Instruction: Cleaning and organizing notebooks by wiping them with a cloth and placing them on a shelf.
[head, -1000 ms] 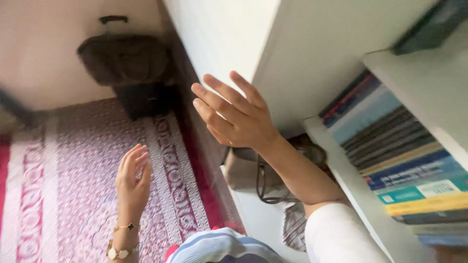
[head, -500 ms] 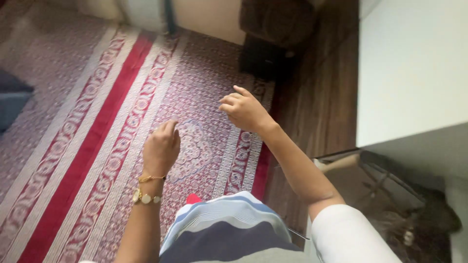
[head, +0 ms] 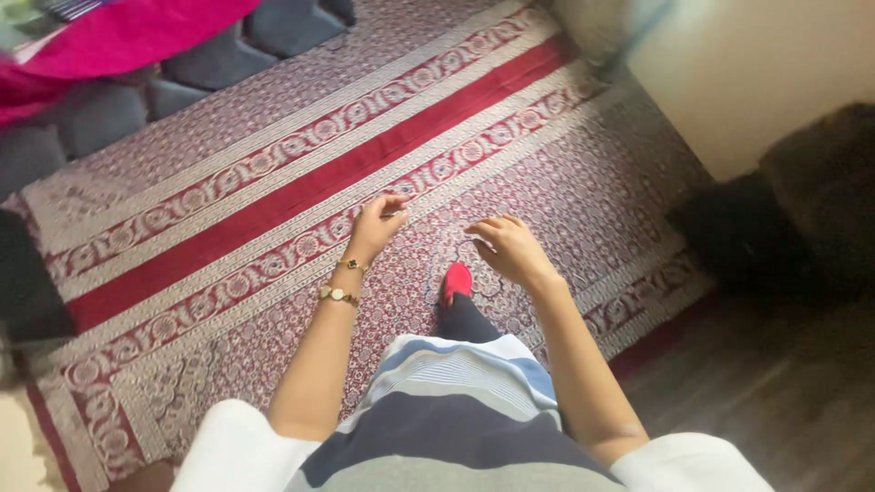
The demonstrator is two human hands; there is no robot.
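My left hand (head: 375,225) hangs in front of me over a red and white patterned carpet (head: 273,191), fingers loosely curled and holding nothing. It wears a gold bracelet and a gold watch (head: 336,293) at the wrist. My right hand (head: 510,248) is a little to the right at the same height, fingers loosely bent and empty. Between and below the hands my red-socked foot (head: 457,281) steps on the carpet. My striped skirt (head: 456,410) and white sleeves fill the bottom of the view.
Grey cushions (head: 137,100) and a pink cloth (head: 118,32) lie at the top left. A dark bag or case (head: 802,210) stands against the pale wall (head: 756,64) at the right. Dark wooden floor (head: 756,401) borders the carpet at the lower right.
The view has swung away from the white bookshelf toward the carpet. My right hand has dropped from beside the shelf to waist height; both hands now hang low and loosely curled.
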